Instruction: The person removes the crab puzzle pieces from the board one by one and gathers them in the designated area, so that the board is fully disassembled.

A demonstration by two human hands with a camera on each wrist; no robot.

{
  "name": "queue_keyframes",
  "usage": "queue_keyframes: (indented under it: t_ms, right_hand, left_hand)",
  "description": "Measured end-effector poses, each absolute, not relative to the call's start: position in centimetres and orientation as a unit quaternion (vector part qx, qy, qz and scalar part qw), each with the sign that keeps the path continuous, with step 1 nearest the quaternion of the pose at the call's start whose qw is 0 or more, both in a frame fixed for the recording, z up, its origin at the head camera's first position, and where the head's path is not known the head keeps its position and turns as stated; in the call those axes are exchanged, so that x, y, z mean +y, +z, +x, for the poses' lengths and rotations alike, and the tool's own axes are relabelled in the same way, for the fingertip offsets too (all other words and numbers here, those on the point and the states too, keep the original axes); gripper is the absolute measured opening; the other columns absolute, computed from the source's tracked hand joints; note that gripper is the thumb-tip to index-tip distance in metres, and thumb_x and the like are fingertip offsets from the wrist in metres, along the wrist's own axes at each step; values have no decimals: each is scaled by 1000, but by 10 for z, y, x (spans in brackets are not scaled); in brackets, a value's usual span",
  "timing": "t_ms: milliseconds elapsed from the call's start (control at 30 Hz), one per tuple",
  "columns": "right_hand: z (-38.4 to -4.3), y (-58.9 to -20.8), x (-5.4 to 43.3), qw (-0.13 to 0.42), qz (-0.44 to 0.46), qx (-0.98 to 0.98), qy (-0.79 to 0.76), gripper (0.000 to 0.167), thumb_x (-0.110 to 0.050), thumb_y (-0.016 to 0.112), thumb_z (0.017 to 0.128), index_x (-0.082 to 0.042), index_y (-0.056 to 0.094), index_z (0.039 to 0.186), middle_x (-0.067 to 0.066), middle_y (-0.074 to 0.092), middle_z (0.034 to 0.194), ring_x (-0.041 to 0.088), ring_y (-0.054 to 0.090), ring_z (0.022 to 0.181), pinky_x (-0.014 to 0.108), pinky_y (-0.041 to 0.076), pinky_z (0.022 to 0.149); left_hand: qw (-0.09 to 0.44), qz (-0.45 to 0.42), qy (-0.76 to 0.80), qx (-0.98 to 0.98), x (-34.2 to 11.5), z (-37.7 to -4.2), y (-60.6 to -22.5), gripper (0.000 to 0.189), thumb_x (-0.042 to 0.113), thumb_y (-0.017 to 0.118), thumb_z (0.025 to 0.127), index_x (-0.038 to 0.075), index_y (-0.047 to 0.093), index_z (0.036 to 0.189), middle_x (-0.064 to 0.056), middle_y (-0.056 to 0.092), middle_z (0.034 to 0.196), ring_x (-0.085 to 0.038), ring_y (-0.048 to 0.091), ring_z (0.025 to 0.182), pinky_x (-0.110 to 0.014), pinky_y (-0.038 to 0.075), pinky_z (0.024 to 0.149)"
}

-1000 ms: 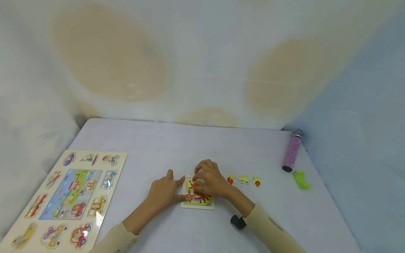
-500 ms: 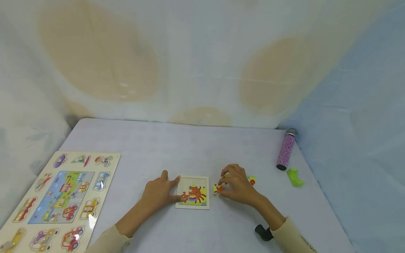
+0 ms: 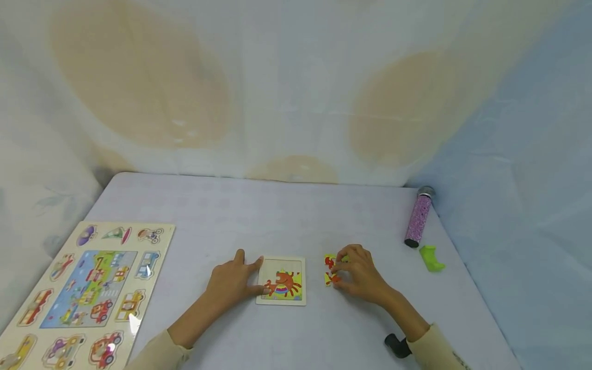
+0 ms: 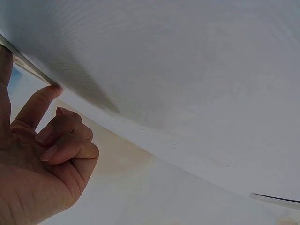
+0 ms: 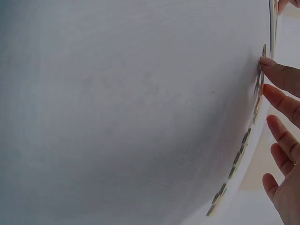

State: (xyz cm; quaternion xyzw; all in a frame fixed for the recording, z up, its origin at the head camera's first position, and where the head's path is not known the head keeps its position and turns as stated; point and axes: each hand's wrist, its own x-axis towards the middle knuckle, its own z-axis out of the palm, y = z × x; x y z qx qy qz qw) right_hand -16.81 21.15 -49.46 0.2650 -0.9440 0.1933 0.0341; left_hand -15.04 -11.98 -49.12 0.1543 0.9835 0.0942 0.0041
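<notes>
A small square wooden puzzle tray (image 3: pixel 283 302) lies mid-table, with a red animal picture filling the lower part of its recess and bare wood along the top. My left hand (image 3: pixel 229 280) rests at its left side: the thumb lies over the frame and the index fingertip is at its edge, the other fingers folded in the left wrist view. To the right, my right hand (image 3: pixel 359 275) pinches a red and yellow puzzle piece (image 3: pixel 329 279) close to the table. Another red piece (image 3: pixel 329 260) lies just behind it. More pieces (image 5: pixel 239 152) line up past the fingers in the right wrist view.
A large vehicle puzzle board (image 3: pixel 152 303) covers the left of the table. At the far right lie a purple glitter microphone (image 3: pixel 418 220) and a bright green curved piece (image 3: pixel 431 259). A black wrist device (image 3: pixel 396 345) sits by my right sleeve.
My right hand has moved right, off the tray, with a puzzle piece and set it beside the other pieces. The tray's top row now shows bare wood. The left hand stays on the tray.
</notes>
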Motion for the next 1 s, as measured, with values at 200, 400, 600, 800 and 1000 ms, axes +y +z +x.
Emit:
queue_keyframes:
  t_ms: [200,400,600,800,1000]
  right_hand:
    - [-170,-495,212,37,268,-944,188,24,-24,91,69,-21,79,89,2,59,110,26,42,121,55,31,104]
    - [-170,-491,201,80,304,-926,208,29,-25,91,69,-17,79,95,4,59,110,26,42,120,54,34,100]
    - [-175,-480,157,44,333,-915,222,29,-29,85,78,-16,79,104,4,59,113,23,41,120,49,35,101]
    - [-183,-479,122,-29,349,-915,200,35,-36,80,84,-16,77,112,4,57,120,23,39,122,47,34,104]
    - [-188,-480,111,-40,355,-909,213,31,-33,79,85,-13,78,109,4,59,115,24,41,120,47,36,101]
  left_hand:
    - [-7,158,94,983,-122,-148,-489,77,60,82,68,22,65,133,-4,37,84,-13,33,54,-26,24,46]
    - [-8,163,104,981,-124,-150,-488,78,61,82,68,20,65,133,-4,37,84,-13,32,54,-26,24,47]
    - [-6,180,114,977,-123,-153,-489,83,65,80,68,17,64,134,-3,41,89,-12,35,55,-24,27,47]
    - [-32,233,92,967,-120,-136,-490,68,64,74,75,27,66,132,-2,43,90,-9,35,55,-22,30,45]
    - [-44,314,76,945,-119,-109,-494,51,64,65,83,40,66,129,-6,47,95,-9,38,56,-22,33,45]
